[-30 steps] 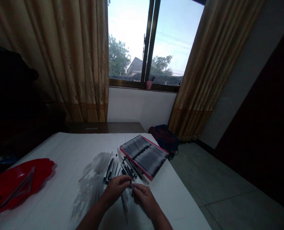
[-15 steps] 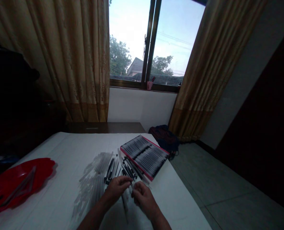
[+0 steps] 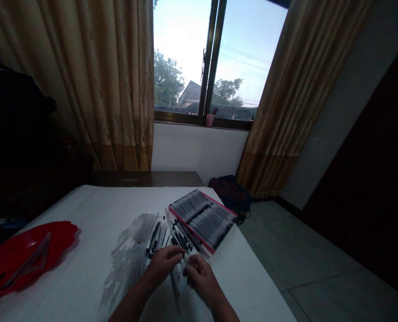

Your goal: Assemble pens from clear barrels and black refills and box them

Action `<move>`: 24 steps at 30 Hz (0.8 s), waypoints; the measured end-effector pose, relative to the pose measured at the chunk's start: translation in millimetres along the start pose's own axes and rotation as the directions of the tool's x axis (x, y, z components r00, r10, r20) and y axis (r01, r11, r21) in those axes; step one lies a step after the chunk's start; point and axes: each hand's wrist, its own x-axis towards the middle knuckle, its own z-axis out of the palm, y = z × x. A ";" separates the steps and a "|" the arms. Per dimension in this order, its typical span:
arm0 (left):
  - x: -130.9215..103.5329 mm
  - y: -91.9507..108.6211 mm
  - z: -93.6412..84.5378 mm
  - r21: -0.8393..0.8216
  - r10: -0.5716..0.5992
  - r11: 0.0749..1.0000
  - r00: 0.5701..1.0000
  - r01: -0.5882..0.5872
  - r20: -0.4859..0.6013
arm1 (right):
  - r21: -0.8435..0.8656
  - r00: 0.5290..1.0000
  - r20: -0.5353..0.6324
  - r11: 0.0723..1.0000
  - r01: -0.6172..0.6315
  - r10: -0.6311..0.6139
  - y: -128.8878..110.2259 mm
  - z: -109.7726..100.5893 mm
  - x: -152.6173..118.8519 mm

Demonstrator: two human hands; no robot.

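Near the front of the white table, my left hand (image 3: 165, 260) and my right hand (image 3: 199, 273) nearly meet, fingers pinched. Between the fingertips is a slim pen (image 3: 185, 259), partly hidden by the fingers. Beneath my hands, another dark slender pen (image 3: 174, 286) slants on the table. Black pen parts (image 3: 181, 237) lie scattered just beyond my fingers. Left of them spreads a heap of clear plastic tubes (image 3: 128, 255). A pink-edged box (image 3: 212, 219) behind my right hand holds rows of clear pens with black ends.
A red basin (image 3: 51, 241) with a clear plastic piece in it stands on the table (image 3: 94, 210) at the left. Dark cloth (image 3: 230, 192) is bundled past the far right corner. Tiled floor (image 3: 286, 250) runs along the right side.
My right hand has shifted very slightly left around the pen. Everything else looks the same.
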 end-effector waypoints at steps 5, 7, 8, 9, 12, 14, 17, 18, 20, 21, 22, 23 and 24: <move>1.2 -1.5 -1.4 -0.017 -0.037 0.999 0.999 0.037 0.005 | 0.018 0.998 0.058 1.000 0.010 -0.012 2.3 -0.8 0.9; 1.3 -2.3 -2.2 -0.021 -0.047 0.999 0.999 0.047 0.008 | 0.014 0.999 0.052 1.000 0.007 -0.008 4.1 -0.4 1.6; 1.2 -2.3 -2.4 -0.023 -0.049 0.999 0.999 0.049 0.007 | 0.013 0.999 0.039 1.000 0.004 -0.005 4.4 0.1 1.8; 1.1 -2.1 -2.5 -0.026 -0.050 0.998 0.999 0.050 0.006 | 0.014 1.000 0.025 1.000 0.003 -0.003 4.4 0.6 1.7; 0.8 -1.1 -2.0 -0.035 -0.056 0.998 0.998 0.056 0.005 | 0.022 1.000 0.003 1.000 0.009 -0.010 2.1 1.6 0.4; 1.0 -0.8 -1.5 -0.044 -0.064 0.997 0.998 0.064 0.005 | 0.019 0.999 0.026 1.000 0.020 -0.021 0.2 1.3 -0.6; 1.3 -1.1 -1.3 -0.055 -0.075 0.996 0.997 0.075 0.009 | -0.007 0.997 0.070 0.999 0.047 -0.046 -0.3 -0.4 -1.1; 1.2 -1.1 -1.5 -0.058 -0.077 0.995 0.997 0.077 0.010 | -0.016 0.996 0.076 0.999 0.052 -0.050 0.4 -0.9 -0.9; 0.7 -0.9 -2.0 -0.062 -0.079 0.995 0.997 0.080 0.013 | -0.021 0.996 0.077 0.999 0.044 -0.042 2.5 -1.0 -0.2; 0.4 -0.6 -2.3 -0.062 -0.079 0.995 0.997 0.080 0.013 | -0.015 0.997 0.069 0.999 0.036 -0.035 3.6 -0.6 0.1; 0.0 -0.3 -2.5 -0.061 -0.079 0.995 0.997 0.080 0.014 | -0.005 0.998 0.055 1.000 0.030 -0.029 4.3 0.0 0.3; -0.2 0.0 -2.7 -0.060 -0.078 0.995 0.997 0.079 0.014 | 0.004 0.999 0.039 1.000 0.027 -0.027 4.5 0.8 0.3; -0.4 0.3 -2.7 -0.058 -0.077 0.995 0.997 0.078 0.013 | 0.011 0.999 0.022 1.000 0.028 -0.028 4.1 1.5 0.1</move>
